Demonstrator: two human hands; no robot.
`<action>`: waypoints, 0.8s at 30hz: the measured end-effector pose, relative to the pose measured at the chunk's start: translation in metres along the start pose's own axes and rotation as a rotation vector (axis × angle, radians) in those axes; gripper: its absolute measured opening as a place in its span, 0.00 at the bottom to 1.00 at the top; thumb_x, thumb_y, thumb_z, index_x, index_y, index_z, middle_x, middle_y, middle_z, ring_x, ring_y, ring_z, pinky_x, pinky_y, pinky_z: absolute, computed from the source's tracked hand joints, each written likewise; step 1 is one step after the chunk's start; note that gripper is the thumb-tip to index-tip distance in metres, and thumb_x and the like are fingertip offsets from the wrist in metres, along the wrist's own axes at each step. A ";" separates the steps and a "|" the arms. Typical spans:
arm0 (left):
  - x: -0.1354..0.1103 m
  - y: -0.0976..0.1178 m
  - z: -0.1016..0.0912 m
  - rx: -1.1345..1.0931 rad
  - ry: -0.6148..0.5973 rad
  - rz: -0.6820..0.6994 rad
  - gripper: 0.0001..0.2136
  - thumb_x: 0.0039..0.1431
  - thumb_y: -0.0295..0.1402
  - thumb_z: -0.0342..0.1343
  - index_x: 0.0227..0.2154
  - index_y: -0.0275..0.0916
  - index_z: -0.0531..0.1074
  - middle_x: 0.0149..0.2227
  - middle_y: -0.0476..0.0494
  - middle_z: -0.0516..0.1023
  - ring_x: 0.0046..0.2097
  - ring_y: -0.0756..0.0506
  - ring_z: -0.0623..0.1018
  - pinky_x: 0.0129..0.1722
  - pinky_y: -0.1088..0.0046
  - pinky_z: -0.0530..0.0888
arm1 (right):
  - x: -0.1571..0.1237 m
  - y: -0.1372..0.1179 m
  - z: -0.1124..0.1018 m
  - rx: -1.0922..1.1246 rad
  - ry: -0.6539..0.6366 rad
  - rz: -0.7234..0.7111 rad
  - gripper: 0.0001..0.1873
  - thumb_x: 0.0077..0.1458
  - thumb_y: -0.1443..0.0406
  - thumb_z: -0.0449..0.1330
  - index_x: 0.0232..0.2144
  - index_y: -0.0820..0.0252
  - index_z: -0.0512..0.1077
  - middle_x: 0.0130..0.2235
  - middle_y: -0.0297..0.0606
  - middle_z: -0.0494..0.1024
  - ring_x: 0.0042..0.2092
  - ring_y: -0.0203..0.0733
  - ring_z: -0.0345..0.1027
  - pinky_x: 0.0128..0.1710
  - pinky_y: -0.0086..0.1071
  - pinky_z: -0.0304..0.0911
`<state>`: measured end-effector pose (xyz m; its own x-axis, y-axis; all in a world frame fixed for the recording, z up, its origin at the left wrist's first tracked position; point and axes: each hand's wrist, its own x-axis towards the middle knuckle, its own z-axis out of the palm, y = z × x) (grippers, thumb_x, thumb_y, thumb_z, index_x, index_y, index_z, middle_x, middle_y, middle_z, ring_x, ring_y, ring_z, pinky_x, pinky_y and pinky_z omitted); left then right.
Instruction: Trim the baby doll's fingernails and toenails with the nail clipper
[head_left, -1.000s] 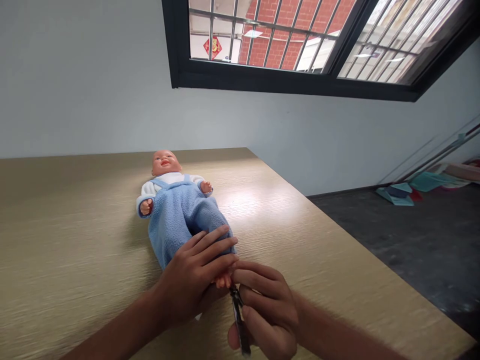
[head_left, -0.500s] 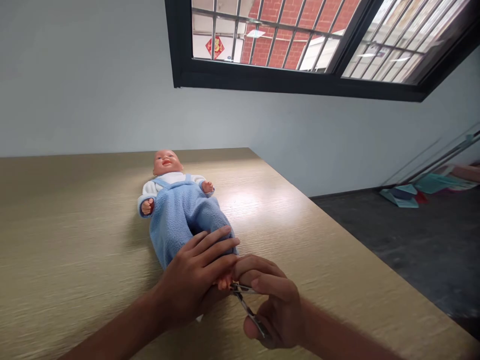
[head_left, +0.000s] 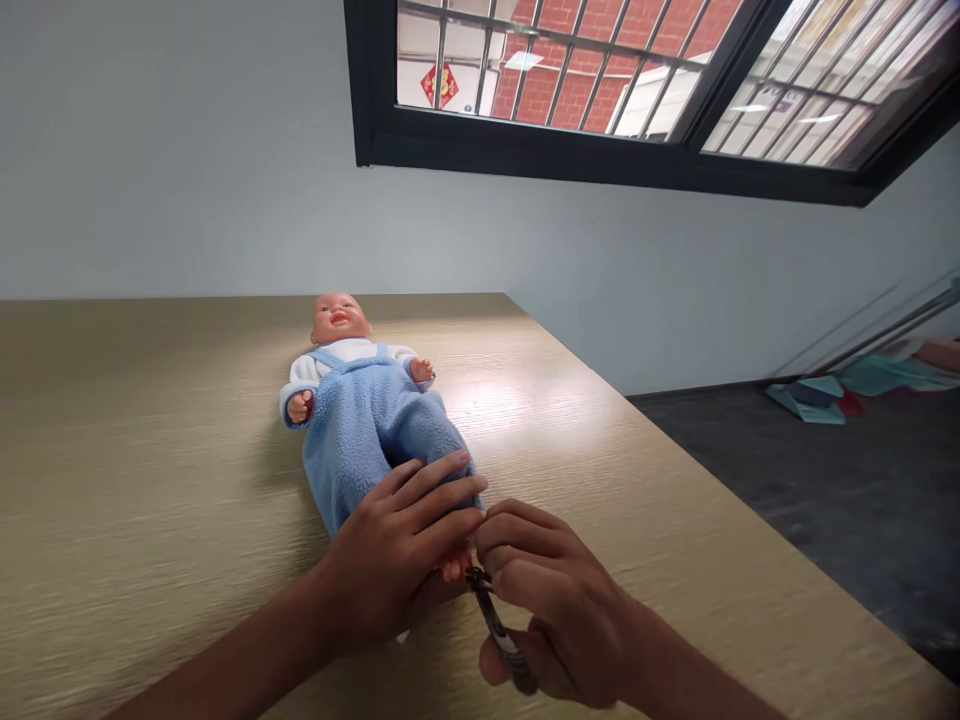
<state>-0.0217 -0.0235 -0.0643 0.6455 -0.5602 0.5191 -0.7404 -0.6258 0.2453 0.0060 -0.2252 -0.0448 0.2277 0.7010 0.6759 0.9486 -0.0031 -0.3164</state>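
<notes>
A baby doll (head_left: 367, 400) in blue fleece overalls and a white top lies on its back, head toward the wall. My left hand (head_left: 405, 550) is laid over the doll's lower leg, fingers across the trouser leg and thumb out of sight below, gripping the leg by the foot. The small orange-pink toes of the doll's foot (head_left: 454, 565) poke out beside it. My right hand (head_left: 555, 590) pinches a metal nail clipper (head_left: 495, 625) whose jaws are at those toes. Whether the jaws touch a toe is too small to tell.
The light wooden table (head_left: 150, 450) reaches back to the grey wall, and its right edge (head_left: 697, 460) slants toward me. Above is a barred window (head_left: 570, 150) with a dark frame. Teal and red dustpan-like items (head_left: 817, 395) lie on the dark floor at right.
My right thumb and fingers have squeezed together on the nail clipper, bringing its lever and body closer. The left hand keeps its hold on the doll's leg; the view has shifted slightly.
</notes>
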 end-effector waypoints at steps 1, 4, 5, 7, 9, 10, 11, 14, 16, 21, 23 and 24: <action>0.000 0.000 0.000 -0.001 0.005 0.000 0.19 0.74 0.43 0.38 0.53 0.39 0.69 0.61 0.40 0.71 0.67 0.40 0.62 0.64 0.58 0.61 | 0.001 -0.002 -0.001 -0.013 -0.016 0.004 0.16 0.69 0.61 0.50 0.28 0.58 0.62 0.30 0.38 0.75 0.33 0.41 0.68 0.34 0.37 0.65; 0.000 -0.001 0.000 -0.008 0.005 -0.001 0.19 0.74 0.42 0.37 0.53 0.40 0.69 0.61 0.41 0.71 0.68 0.40 0.62 0.64 0.58 0.60 | 0.005 -0.006 -0.001 -0.094 -0.032 -0.026 0.12 0.66 0.69 0.50 0.29 0.58 0.63 0.26 0.35 0.72 0.30 0.40 0.64 0.33 0.37 0.64; 0.000 -0.001 0.000 -0.011 0.002 0.000 0.19 0.74 0.42 0.37 0.54 0.40 0.69 0.61 0.40 0.71 0.68 0.40 0.62 0.64 0.58 0.60 | 0.005 -0.007 0.000 -0.127 -0.035 -0.038 0.11 0.66 0.69 0.50 0.29 0.59 0.63 0.25 0.34 0.71 0.29 0.40 0.62 0.32 0.37 0.63; 0.000 -0.001 0.001 -0.013 -0.004 -0.003 0.20 0.74 0.42 0.37 0.54 0.39 0.69 0.61 0.40 0.71 0.68 0.40 0.62 0.64 0.58 0.60 | 0.006 -0.009 0.001 -0.177 -0.040 -0.057 0.11 0.65 0.70 0.50 0.29 0.59 0.64 0.25 0.34 0.70 0.28 0.40 0.61 0.31 0.37 0.61; 0.000 0.000 0.003 -0.011 0.006 -0.003 0.20 0.74 0.42 0.37 0.54 0.39 0.70 0.61 0.40 0.71 0.68 0.40 0.62 0.64 0.57 0.61 | 0.006 -0.009 0.002 -0.194 -0.043 -0.062 0.11 0.65 0.70 0.49 0.29 0.58 0.64 0.25 0.34 0.70 0.28 0.41 0.61 0.30 0.37 0.60; 0.000 0.001 0.003 -0.009 0.009 -0.004 0.20 0.74 0.42 0.37 0.54 0.39 0.70 0.61 0.40 0.71 0.68 0.39 0.62 0.64 0.57 0.61 | 0.006 -0.009 0.002 -0.186 -0.044 -0.053 0.12 0.66 0.69 0.49 0.29 0.58 0.64 0.24 0.34 0.69 0.28 0.41 0.61 0.30 0.37 0.60; 0.000 0.002 0.004 -0.006 0.013 -0.005 0.20 0.74 0.42 0.38 0.54 0.39 0.70 0.61 0.39 0.71 0.67 0.39 0.63 0.64 0.56 0.61 | 0.005 -0.008 0.002 -0.164 -0.040 -0.028 0.12 0.67 0.67 0.49 0.29 0.58 0.65 0.25 0.34 0.70 0.29 0.41 0.62 0.30 0.36 0.60; 0.000 0.001 0.002 0.018 0.010 -0.008 0.19 0.73 0.42 0.40 0.55 0.38 0.69 0.61 0.37 0.71 0.67 0.38 0.63 0.64 0.56 0.63 | 0.002 -0.005 0.003 -0.046 0.073 0.054 0.13 0.68 0.56 0.52 0.35 0.58 0.65 0.29 0.36 0.73 0.32 0.41 0.67 0.33 0.35 0.65; 0.001 -0.004 -0.004 0.052 -0.006 0.041 0.20 0.72 0.42 0.43 0.56 0.36 0.68 0.63 0.36 0.68 0.68 0.37 0.61 0.63 0.55 0.65 | -0.001 -0.002 0.007 0.028 0.177 0.057 0.14 0.67 0.54 0.54 0.43 0.58 0.63 0.33 0.37 0.75 0.34 0.41 0.70 0.35 0.35 0.67; 0.000 -0.024 -0.022 0.183 -0.017 0.155 0.23 0.67 0.47 0.51 0.59 0.38 0.68 0.66 0.34 0.62 0.69 0.34 0.60 0.62 0.54 0.67 | -0.006 0.002 0.015 0.132 0.202 0.072 0.17 0.66 0.56 0.57 0.51 0.57 0.59 0.38 0.41 0.76 0.37 0.43 0.72 0.36 0.35 0.71; -0.001 -0.028 -0.023 0.227 -0.035 0.157 0.24 0.68 0.48 0.49 0.60 0.40 0.67 0.67 0.34 0.61 0.68 0.33 0.60 0.62 0.53 0.66 | -0.006 0.002 0.016 0.135 0.192 0.068 0.17 0.66 0.56 0.56 0.51 0.57 0.59 0.38 0.40 0.75 0.37 0.42 0.72 0.36 0.35 0.71; -0.002 -0.028 -0.022 0.243 -0.044 0.165 0.24 0.69 0.48 0.47 0.61 0.41 0.66 0.67 0.34 0.60 0.69 0.33 0.59 0.62 0.52 0.66 | -0.006 0.002 0.016 0.129 0.189 0.066 0.16 0.67 0.57 0.55 0.51 0.57 0.59 0.37 0.40 0.76 0.37 0.42 0.72 0.36 0.35 0.71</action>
<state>-0.0061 0.0073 -0.0540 0.5320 -0.6847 0.4981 -0.7727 -0.6331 -0.0450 0.0029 -0.2179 -0.0603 0.3364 0.5564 0.7598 0.8974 0.0553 -0.4378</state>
